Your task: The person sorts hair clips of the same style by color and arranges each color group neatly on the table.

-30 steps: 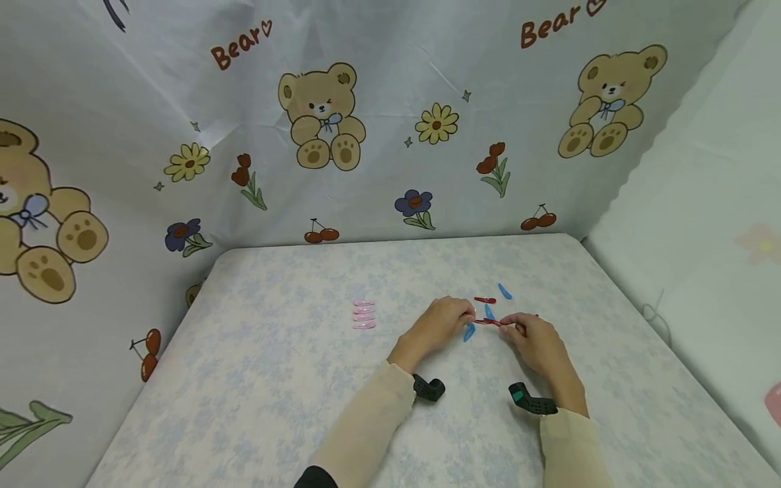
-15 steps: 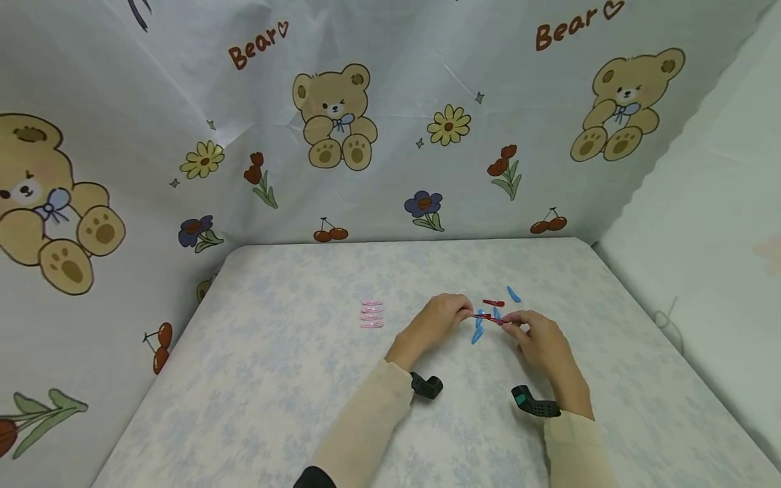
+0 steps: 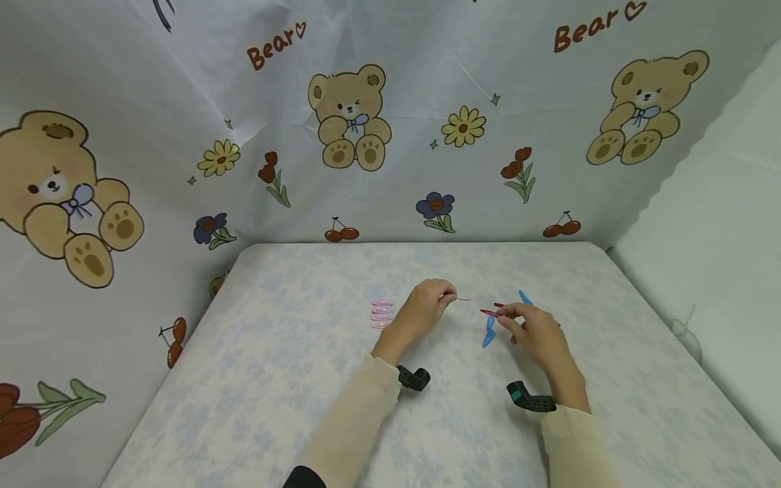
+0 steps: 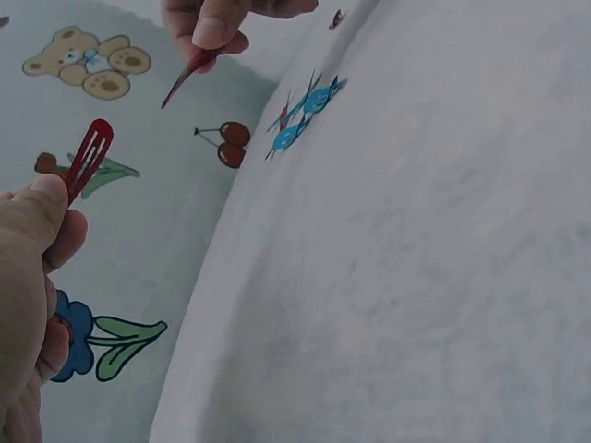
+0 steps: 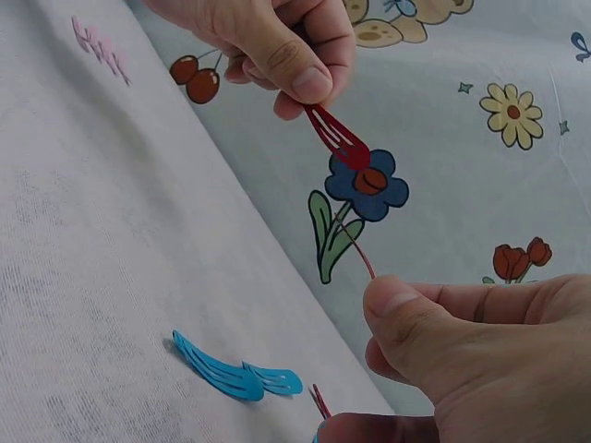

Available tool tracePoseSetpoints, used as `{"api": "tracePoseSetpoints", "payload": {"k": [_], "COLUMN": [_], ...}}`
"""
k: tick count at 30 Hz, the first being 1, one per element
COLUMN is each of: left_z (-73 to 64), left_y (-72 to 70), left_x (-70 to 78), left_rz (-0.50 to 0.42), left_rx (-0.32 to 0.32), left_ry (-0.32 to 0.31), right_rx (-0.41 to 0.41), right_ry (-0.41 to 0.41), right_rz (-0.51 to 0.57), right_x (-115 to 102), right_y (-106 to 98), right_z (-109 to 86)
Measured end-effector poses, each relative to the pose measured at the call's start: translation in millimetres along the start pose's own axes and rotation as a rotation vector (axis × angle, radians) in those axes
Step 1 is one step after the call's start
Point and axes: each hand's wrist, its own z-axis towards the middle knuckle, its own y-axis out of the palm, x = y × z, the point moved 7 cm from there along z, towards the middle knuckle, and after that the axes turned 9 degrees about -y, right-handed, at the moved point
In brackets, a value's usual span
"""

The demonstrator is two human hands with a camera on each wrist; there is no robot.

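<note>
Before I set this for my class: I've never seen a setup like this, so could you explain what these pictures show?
There is no machine: the left grip and right grip are a person's own bare hands. The wide picture is taken from the head, looking forward and down; the two closer ones are taken from the left and right wrists. On the pale table, a neat column of pink clips lies toward the left grip, while blue clips and a loose red clip lie by the right. The left grip pinches a red hair clip; the right pinches a second red clip. The two held clips are apart.
</note>
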Motion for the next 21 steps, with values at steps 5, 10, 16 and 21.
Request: {"api": "tracePoseSetpoints", "payload": {"k": [5, 10, 16, 21], "left_z": [-2.8, -3.7, -6.0, -7.9], "left_y": [-11.4, -23.1, -41.0, -48.9], "left_x": [-15.1, -29.2, -41.0, -54.6], "left_rz": [-0.038, -0.064, -0.086, -0.074], "left_rx": [0.042, 0.103, 0.141, 0.132], "left_ry": [-0.016, -0.007, -0.026, -0.075], "right_rx": [-0.02, -0.048, -0.06, -0.062], "right_ry": [-0.026, -0.032, -0.06, -0.07], "right_rz": [0.006, 0.018, 0.015, 0.023], "right_x": [-5.2, -11.5, -26.4, -36.5], "right_y": [6.6, 13.7, 22.5, 32.8], "right_z": [6.8, 16.1, 28.9, 38.1]}}
